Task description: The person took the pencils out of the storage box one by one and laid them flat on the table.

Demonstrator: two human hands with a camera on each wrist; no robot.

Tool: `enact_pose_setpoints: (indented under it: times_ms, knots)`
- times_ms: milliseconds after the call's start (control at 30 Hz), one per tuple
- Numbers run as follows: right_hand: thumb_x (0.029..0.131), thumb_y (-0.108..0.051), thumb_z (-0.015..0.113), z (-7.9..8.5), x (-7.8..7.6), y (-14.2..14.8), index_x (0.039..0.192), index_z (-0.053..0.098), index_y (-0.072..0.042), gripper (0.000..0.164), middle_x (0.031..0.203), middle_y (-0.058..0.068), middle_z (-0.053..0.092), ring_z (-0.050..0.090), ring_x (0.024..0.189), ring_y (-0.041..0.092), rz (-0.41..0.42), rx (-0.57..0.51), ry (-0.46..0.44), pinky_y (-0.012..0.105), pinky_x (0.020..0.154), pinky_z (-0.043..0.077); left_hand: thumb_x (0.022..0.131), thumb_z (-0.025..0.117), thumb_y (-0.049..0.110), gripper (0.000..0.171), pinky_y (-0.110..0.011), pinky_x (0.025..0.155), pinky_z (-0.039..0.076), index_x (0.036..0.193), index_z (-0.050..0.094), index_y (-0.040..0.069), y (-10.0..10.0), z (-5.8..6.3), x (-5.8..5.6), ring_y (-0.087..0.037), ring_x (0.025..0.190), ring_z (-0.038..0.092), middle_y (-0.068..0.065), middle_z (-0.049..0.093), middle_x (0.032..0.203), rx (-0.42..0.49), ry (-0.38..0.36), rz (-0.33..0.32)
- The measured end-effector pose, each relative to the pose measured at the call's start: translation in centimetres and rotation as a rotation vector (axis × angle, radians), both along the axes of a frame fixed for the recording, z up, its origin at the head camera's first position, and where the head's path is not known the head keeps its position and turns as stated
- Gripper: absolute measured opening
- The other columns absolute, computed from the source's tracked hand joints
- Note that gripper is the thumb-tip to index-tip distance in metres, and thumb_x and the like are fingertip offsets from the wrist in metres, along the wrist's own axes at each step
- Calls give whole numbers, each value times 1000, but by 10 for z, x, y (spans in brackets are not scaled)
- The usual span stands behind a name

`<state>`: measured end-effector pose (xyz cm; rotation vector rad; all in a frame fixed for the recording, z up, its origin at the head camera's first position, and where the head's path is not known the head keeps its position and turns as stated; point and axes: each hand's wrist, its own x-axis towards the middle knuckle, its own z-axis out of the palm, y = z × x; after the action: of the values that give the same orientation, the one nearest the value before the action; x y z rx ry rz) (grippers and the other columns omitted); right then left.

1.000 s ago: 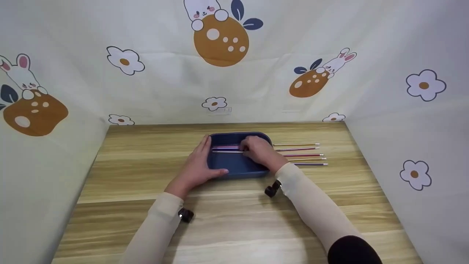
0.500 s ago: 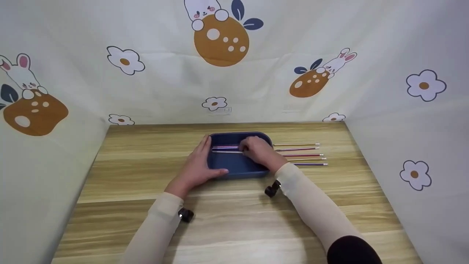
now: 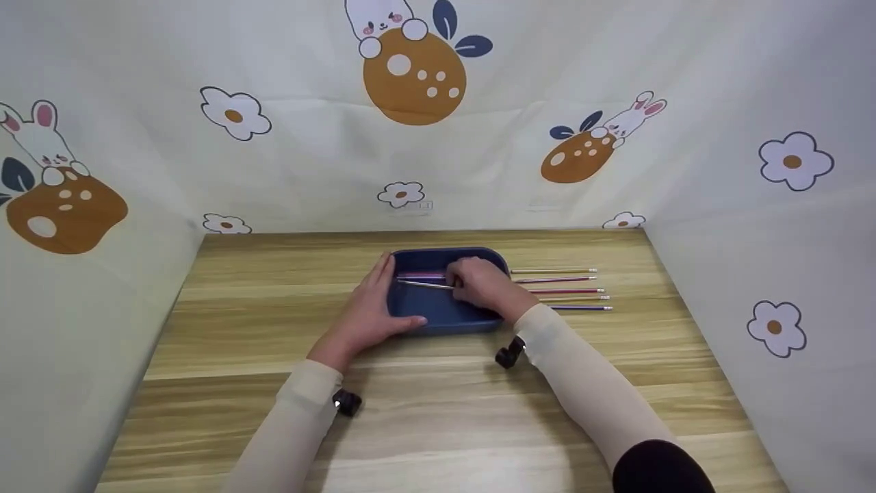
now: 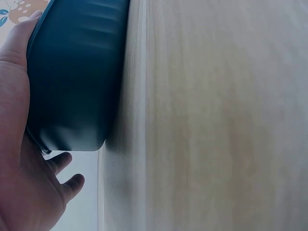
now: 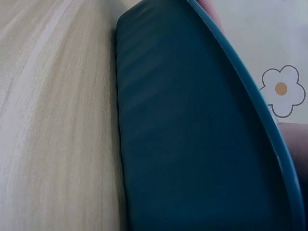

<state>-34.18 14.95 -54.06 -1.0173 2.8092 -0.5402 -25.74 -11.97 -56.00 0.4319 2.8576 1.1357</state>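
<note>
A dark blue tray (image 3: 438,311) stands on the table, with one or more pink and purple pencils (image 3: 421,275) lying along its far side. My left hand (image 3: 369,305) rests on the tray's left end, fingers straight along that side and thumb on the front rim. In the left wrist view, two fingertips (image 4: 72,185) stick out past the tray's end. My right hand (image 3: 482,282) reaches inside the tray and pinches a pale, silvery pencil (image 3: 424,284), slightly slanted. Its fingertips are partly hidden by the hand. The right wrist view mostly shows the tray's outer wall (image 5: 192,134).
Several pencils (image 3: 564,291) with white eraser ends lie side by side to the right of the tray, partly covered by my right arm. Pale cloth walls (image 3: 308,164) with rabbit, fruit and flower prints enclose the wooden table (image 3: 424,411) at the back and sides.
The pale pencil has tipped from lying level to a slight slant, its right end nearer me. My right hand has shifted very little; my left hand and the tray stay put.
</note>
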Motion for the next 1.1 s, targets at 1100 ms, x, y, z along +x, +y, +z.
enact_pose_setpoints:
  times_ms: [1100]
  knots:
    - [89,-4,77,27,21,14,104,74,-8,16,97,4,65,61,89,22,196,-103,110,40,80,55,80,93,66,140,-61,133,23,179,10,12,1,-1,-1,-41,168,16,-13,7,186,-5,-16,11]
